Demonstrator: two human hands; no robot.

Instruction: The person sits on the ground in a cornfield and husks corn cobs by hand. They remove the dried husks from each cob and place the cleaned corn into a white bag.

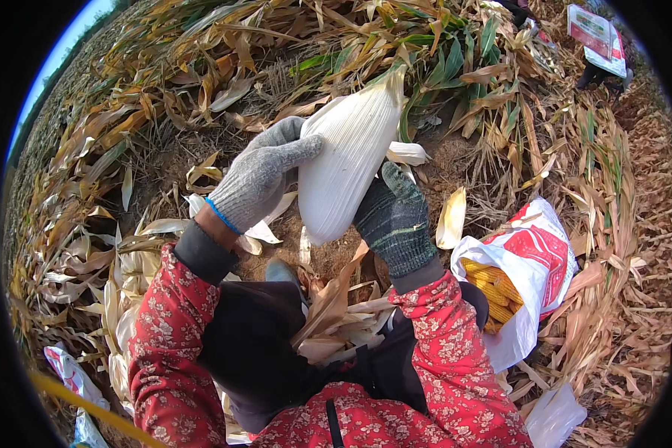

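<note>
A large pale corn husk [350, 148] is stretched out in front of me, its narrow stem end pointing away. My left hand [266, 165], in a grey knit glove, pinches the husk's left edge between thumb and fingers. On the opposite side, my right hand [397, 215] wears a dark green striped knit glove. Its fingers go behind the husk's lower right edge, so their grip is hidden. Just beyond that hand lies a small pale husk piece [407, 153]. Another loose yellowish husk [451, 218] rests on the soil to its right.
By my right knee, an open white and red woven sack [543, 257] holds several yellow corn cobs [493, 288]. Dry corn stalks [201, 73] heap up ahead. Loose husks [336, 330] lie between my legs. A person [599, 75] is partly visible at far upper right, near another printed sack [596, 36].
</note>
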